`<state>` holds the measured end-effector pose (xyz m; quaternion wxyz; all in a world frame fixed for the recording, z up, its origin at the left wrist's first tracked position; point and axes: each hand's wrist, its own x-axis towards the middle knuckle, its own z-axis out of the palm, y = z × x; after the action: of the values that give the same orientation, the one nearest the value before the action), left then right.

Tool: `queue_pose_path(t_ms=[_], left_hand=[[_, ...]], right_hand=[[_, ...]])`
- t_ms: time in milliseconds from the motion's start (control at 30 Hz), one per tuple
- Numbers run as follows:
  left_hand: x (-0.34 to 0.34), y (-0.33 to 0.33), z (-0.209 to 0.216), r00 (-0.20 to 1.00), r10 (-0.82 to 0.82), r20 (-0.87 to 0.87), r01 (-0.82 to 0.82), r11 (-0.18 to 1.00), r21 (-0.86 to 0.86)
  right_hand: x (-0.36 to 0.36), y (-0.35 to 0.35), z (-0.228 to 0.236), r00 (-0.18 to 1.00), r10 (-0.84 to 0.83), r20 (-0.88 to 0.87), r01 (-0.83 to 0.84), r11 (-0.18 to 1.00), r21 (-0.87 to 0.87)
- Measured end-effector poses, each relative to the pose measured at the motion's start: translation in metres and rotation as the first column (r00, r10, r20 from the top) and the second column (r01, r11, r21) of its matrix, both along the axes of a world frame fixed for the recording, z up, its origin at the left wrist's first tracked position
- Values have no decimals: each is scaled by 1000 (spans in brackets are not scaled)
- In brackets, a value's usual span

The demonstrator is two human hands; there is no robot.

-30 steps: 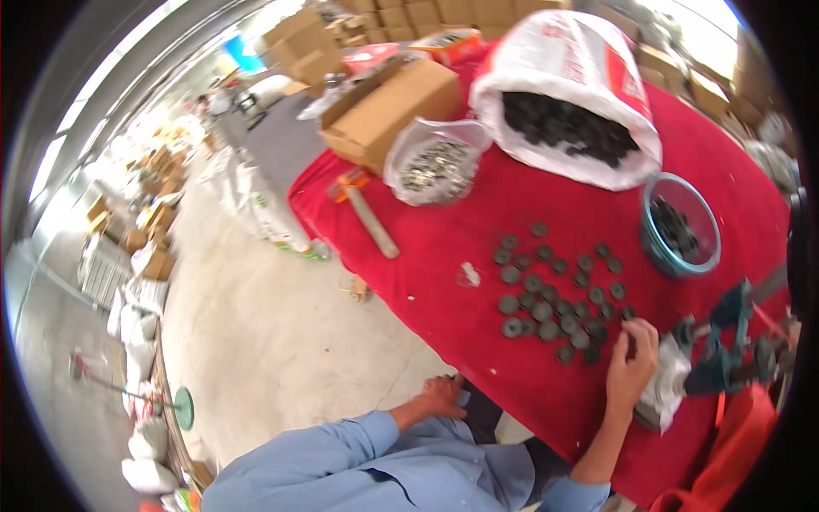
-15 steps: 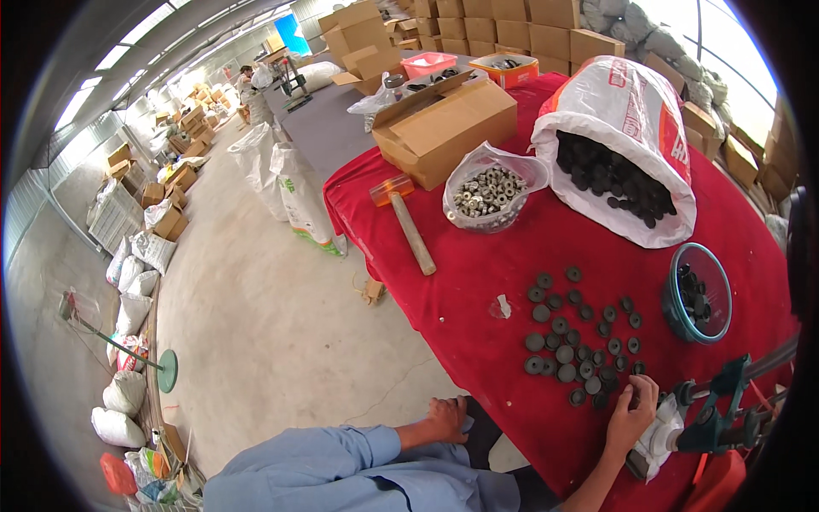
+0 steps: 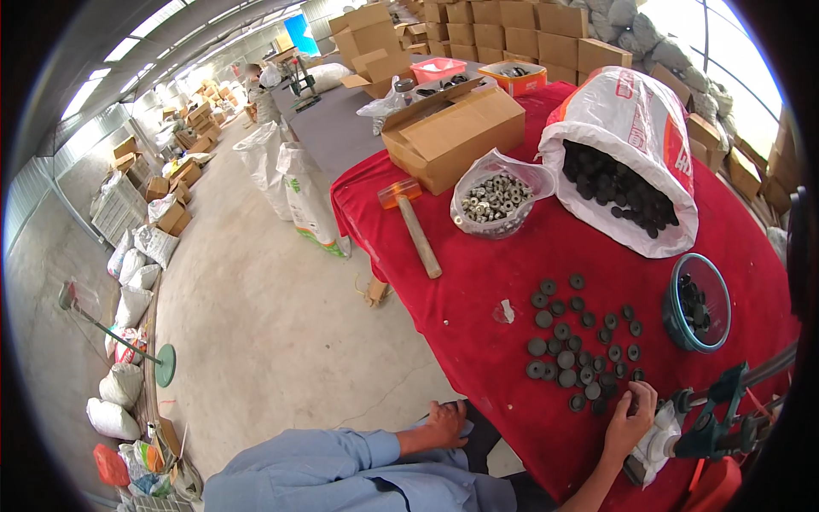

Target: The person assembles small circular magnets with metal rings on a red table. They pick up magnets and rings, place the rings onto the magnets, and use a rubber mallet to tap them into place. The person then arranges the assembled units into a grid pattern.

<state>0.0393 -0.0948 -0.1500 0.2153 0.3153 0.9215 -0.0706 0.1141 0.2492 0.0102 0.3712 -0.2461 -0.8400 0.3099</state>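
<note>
The person wears a plain light blue shirt [image 3: 290,474] with soft creases. Its loose left sleeve [image 3: 345,444] ends above the wrist in 1 cuff [image 3: 386,445]. 1 narrow black strip [image 3: 391,490] crosses the front. The trousers [image 3: 481,435] look dark. The left hand [image 3: 444,423] and right hand [image 3: 631,416] are bare.

This workshop doubles as storage: concrete floor [image 3: 273,341], bright roof panels [image 3: 85,97], full sacks [image 3: 113,420] along the left wall [image 3: 41,247], cardboard boxes [image 3: 559,51] stacked far right. The red-covered table [image 3: 461,316] bears a hammer [image 3: 418,237], a bag [image 3: 539,177] of metal parts [image 3: 495,200] and loose black discs [image 3: 566,360]; a green machine [image 3: 723,398] stands near right.
</note>
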Motion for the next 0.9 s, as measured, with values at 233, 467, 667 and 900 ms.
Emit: queue_pose_path(t_ms=[233,467,667,900], left_hand=[[-16,2,1,989,69,134,-76,996,49],[-18,-6,22,959,150,241,-180,978,106],[-57,-61,-38,694,248,676,-562,773,294],[-84,-81,-68,882,1,471,-133,959,248]], right_hand=[[-1,3,-1,1000,-2,-3,2,1000,22],[1,3,-1,1000,-7,3,7,1000,-22],[-2,-2,-4,1000,20,2,-20,1000,-19],[6,18,-14,997,-4,-83,14,993,116]])
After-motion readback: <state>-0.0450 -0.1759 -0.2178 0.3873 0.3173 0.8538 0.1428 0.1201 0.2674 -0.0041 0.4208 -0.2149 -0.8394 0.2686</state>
